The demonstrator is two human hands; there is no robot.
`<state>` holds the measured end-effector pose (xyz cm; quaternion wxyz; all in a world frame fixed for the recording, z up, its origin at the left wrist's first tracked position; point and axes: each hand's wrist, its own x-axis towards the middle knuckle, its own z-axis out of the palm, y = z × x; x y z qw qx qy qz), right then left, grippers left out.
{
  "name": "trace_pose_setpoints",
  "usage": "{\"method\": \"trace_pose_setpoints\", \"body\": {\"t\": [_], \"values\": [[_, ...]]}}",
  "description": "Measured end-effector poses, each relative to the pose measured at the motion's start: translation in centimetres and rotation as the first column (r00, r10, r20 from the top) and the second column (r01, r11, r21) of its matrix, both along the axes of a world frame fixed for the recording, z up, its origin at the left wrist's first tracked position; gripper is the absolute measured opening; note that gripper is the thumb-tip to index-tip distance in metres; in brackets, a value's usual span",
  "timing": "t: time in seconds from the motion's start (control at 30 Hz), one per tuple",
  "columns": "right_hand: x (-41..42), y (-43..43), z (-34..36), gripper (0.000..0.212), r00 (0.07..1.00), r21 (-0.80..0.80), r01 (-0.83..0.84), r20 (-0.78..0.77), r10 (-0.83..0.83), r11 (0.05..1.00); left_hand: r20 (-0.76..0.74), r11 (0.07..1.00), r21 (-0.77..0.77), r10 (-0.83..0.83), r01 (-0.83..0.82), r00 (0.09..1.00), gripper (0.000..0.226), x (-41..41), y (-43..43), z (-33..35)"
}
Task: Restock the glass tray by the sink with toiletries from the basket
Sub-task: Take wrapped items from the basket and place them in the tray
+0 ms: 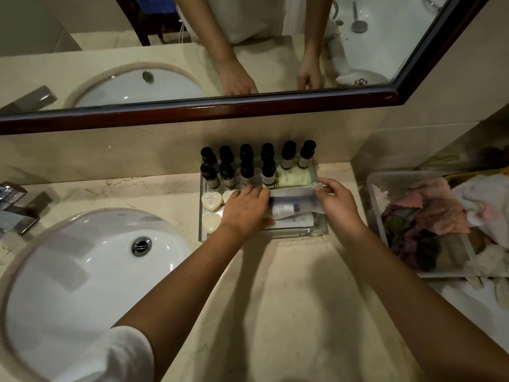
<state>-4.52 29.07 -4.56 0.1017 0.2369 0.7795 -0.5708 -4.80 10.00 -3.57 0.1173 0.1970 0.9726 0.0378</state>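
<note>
A pale marble counter (275, 299) fills most of the room in front of me, with a dark wood-framed mirror (248, 51) tilted along the wall above it. The mirror shows both of the person's arms reaching down.

On the left a round white sink (82, 271) is sunk into the counter, with a chrome tap (16, 208) at its far left edge and a metal drain (141, 246) in the bowl. On the right sits the basket (374, 216), a clear plastic one heaped with crumpled pink, dark and white cloths (429, 216).

The glass tray (319, 230) stands between sink and basket, pushed back near the wall. Both bare forearms stretch over the counter to it.

The left hand (245, 208) lies palm down over the tray's middle. Its fingers and thumb are closed round the left end of a translucent packet (292, 199). The right hand (338, 205) pinches the packet's right end between thumb and fingertips. The packet stretches level between the two hands, just above the tray's right half, and something dark shows through it.

Behind the hands, small dark-capped bottles (246, 161) stand upright in two rows at the back of the tray. A pale green sachet (293, 176) lies flat beside them on the right. Heart-shaped white soaps (211, 201) sit at the tray's left end, just beside the left hand.
</note>
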Motion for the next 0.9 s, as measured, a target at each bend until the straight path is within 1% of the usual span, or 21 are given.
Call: {"method": "trace_pose_setpoints", "body": {"t": [0.27,0.43,0.63,0.83,0.9], "values": [[0.0,-0.2,-0.1,0.032,1.000,0.038,-0.002,0.006,0.001,0.999,0.025,1.000,-0.007,0.026,-0.026,0.999,0.055,0.1,0.1,0.3],[-0.4,0.1,0.0,0.036,0.996,-0.006,-0.071,0.056,0.072,0.997,0.036,0.999,-0.011,0.037,-0.037,0.999,0.056,0.1,0.1,0.3],[-0.9,0.4,0.2,0.022,0.992,0.026,-0.099,0.085,0.097,0.995,0.039,0.999,-0.012,0.042,-0.042,0.998,0.054,0.2,0.2,0.2],[-1.0,0.6,0.2,0.017,0.992,0.038,-0.094,0.088,0.090,0.995,0.021,0.999,0.001,0.043,-0.043,0.999,0.053,0.2,0.0,0.1],[-1.0,0.6,0.1,0.019,0.994,0.034,-0.083,0.076,0.080,0.996,0.013,0.999,0.009,0.046,-0.046,0.999,0.053,0.3,0.0,0.0]]}}
